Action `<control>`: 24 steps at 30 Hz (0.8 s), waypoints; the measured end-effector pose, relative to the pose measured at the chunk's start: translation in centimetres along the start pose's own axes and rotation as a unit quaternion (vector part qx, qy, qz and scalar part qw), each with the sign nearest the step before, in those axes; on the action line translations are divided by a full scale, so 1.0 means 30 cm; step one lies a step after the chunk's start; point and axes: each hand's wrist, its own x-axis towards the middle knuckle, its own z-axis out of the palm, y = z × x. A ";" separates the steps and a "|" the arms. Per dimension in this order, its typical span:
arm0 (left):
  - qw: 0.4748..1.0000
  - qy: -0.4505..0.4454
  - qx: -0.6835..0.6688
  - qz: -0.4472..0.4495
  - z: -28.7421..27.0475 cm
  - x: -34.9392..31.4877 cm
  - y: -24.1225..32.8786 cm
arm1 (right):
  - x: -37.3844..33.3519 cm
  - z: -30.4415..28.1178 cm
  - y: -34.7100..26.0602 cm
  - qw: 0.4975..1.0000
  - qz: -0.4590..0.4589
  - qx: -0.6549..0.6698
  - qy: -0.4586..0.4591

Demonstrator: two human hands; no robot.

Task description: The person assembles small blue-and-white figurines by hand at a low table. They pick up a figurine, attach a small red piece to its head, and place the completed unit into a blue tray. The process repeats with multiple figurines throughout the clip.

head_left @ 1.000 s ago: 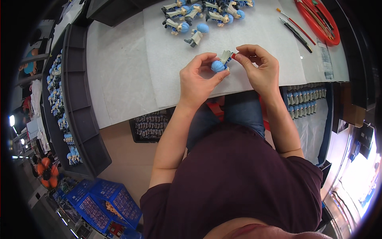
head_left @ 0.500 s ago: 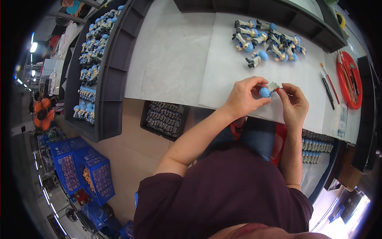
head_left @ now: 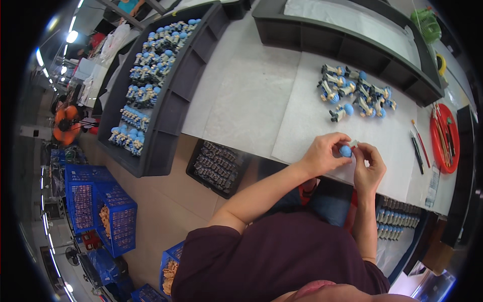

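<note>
The doll [head_left: 345, 151] is between my left hand's [head_left: 322, 155] thumb and fingers, held tight. My right hand [head_left: 354, 148] pinches a red bit [head_left: 353, 146] right by it.

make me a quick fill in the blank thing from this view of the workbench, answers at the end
1. The figurine at the fingertips of the left hand has a head coloured light ____.
2. The oval tray holding several brushes is coloured ____.
3. The slim dark tool lies on the table to the ____ of the loose figurines as the picture shows it.

Missing words: blue; red; right.
</note>
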 end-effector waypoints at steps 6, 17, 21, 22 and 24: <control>1.000 0.000 0.002 0.017 0.004 -0.010 -0.009 | -0.005 0.017 -0.012 0.998 -0.024 -0.049 -0.008; 1.000 -0.001 -0.017 -0.020 0.001 -0.022 0.017 | -0.008 0.035 -0.021 0.993 -0.093 -0.071 -0.013; 1.000 -0.010 -0.011 -0.009 0.008 0.003 0.005 | 0.023 0.017 0.017 0.978 -0.131 -0.154 0.045; 1.000 -0.016 -0.010 -0.008 0.012 0.001 0.007 | 0.015 0.006 0.023 0.980 -0.117 -0.154 0.053; 0.999 -0.017 -0.012 -0.026 0.009 0.009 0.025 | 0.058 -0.019 0.025 0.979 -0.106 -0.148 0.090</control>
